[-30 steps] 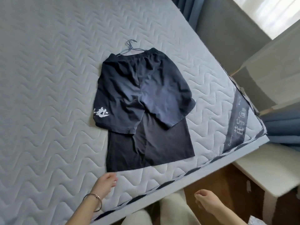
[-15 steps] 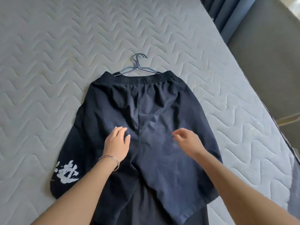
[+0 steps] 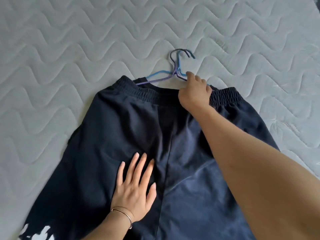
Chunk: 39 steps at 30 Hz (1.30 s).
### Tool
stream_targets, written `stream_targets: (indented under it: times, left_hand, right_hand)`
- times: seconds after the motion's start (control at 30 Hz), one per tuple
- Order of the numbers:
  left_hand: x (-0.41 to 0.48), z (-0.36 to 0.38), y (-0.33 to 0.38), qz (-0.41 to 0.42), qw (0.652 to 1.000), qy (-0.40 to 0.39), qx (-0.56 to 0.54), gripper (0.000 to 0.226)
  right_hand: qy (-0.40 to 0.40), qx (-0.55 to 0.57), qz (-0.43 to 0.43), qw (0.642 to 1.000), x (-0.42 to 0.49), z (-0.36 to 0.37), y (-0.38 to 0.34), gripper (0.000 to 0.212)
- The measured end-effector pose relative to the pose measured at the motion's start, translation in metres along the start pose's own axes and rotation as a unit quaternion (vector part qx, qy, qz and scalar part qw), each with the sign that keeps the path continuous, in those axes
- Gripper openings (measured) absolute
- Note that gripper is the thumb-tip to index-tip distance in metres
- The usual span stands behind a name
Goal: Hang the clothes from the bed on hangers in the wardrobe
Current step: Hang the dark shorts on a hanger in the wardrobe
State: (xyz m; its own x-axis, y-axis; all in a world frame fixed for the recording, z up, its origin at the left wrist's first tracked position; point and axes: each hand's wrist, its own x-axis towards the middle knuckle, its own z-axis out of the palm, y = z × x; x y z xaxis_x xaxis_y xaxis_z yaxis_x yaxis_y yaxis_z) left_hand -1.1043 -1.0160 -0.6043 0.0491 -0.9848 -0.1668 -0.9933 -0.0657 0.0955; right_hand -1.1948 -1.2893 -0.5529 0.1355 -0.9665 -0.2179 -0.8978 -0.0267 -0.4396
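Dark navy shorts (image 3: 121, 127) with an elastic waistband lie flat on the quilted grey mattress (image 3: 69, 40). Two thin wire hangers (image 3: 174, 71), one blue and one purple, stick out from under the waistband with their hooks pointing away from me. My right hand (image 3: 194, 90) reaches over the waistband, its fingers curled over the hangers' right shoulder. My left hand (image 3: 136, 189), with a bracelet at the wrist, presses flat on the left leg of the shorts, fingers spread. The lower parts of the hangers are hidden under the fabric.
A white print (image 3: 36, 233) shows on the dark fabric at the bottom left edge. Bare mattress surrounds the shorts on the left, far side and right. A dark corner (image 3: 316, 0) shows at the top right.
I have leaned in over the bed. My right hand went from mid-shorts up to the hangers at the waistband. My left hand has flattened on the left leg.
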Motion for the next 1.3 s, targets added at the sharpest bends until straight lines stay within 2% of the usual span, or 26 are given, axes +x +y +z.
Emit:
stream_targets:
  times: [0.13,0.33,0.5,0.6,0.63,0.7,0.73,0.83,0.87,0.93,0.97,1.07,1.13,1.23,1.3]
  left_hand:
    - [0.001,0.001,0.0,0.006,1.0,0.018,0.002,0.059]
    - [0.002,0.002,0.0,0.003,0.999,0.051,-0.003,0.056]
    - [0.001,-0.005,0.004,-0.017,0.999,0.044,-0.01,0.052]
    - [-0.005,-0.028,0.018,-0.069,0.996,-0.026,-0.043,0.049]
    - [-0.008,-0.039,0.026,-0.093,0.988,-0.05,-0.11,0.049]
    - [-0.027,-0.076,0.043,-0.127,0.941,-0.078,-0.303,0.043]
    - [-0.043,-0.1,0.05,-0.12,0.919,-0.033,-0.373,0.037]
    - [-0.107,-0.187,0.056,-0.118,0.85,0.148,-0.491,0.021]
    - [-0.127,-0.219,0.056,-0.113,0.827,0.166,-0.526,0.02]
    - [-0.164,-0.284,0.056,-0.096,0.786,0.132,-0.597,0.024]
    - [-0.181,-0.314,0.055,-0.086,0.769,0.1,-0.626,0.027]
    - [-0.232,-0.394,0.052,-0.064,0.761,0.064,-0.643,0.04]
    - [-0.266,-0.435,0.048,-0.057,0.745,0.09,-0.658,0.025]
    - [-0.313,-0.485,0.034,-0.1,0.714,0.148,-0.677,0.029]
    - [-0.347,-0.516,0.021,-0.111,0.706,0.175,-0.677,0.018]
  right_hand:
    - [0.054,-0.02,-0.026,0.998,0.002,-0.005,0.001,0.036]
    - [0.07,0.109,-0.096,0.987,-0.043,-0.059,-0.004,0.023]
    - [-0.004,0.245,-0.078,0.966,-0.141,-0.092,0.01,0.007]
    - [-0.054,0.312,-0.049,0.947,-0.21,-0.106,0.015,0.008]
    - [-0.056,0.33,-0.034,0.942,-0.23,-0.112,0.013,0.009]
    - [-0.065,0.359,-0.007,0.931,-0.267,-0.127,0.004,0.012]
    - [-0.073,0.37,0.0,0.926,-0.286,-0.136,-0.004,0.013]
    - [-0.09,0.39,-0.011,0.916,-0.347,-0.168,-0.035,0.017]
    - [-0.093,0.398,-0.015,0.913,-0.367,-0.18,-0.047,0.019]
    - [-0.098,0.415,-0.028,0.904,-0.408,-0.205,-0.072,0.024]
    - [-0.101,0.423,-0.037,0.9,-0.429,-0.218,-0.086,0.025]
    - [-0.114,0.436,-0.08,0.889,-0.49,-0.251,-0.13,0.032]
    - [-0.126,0.424,-0.132,0.887,-0.527,-0.272,-0.161,0.036]
    - [-0.141,0.338,-0.229,0.902,-0.575,-0.302,-0.205,0.031]
    - [-0.169,0.26,-0.286,0.907,-0.601,-0.324,-0.227,0.028]
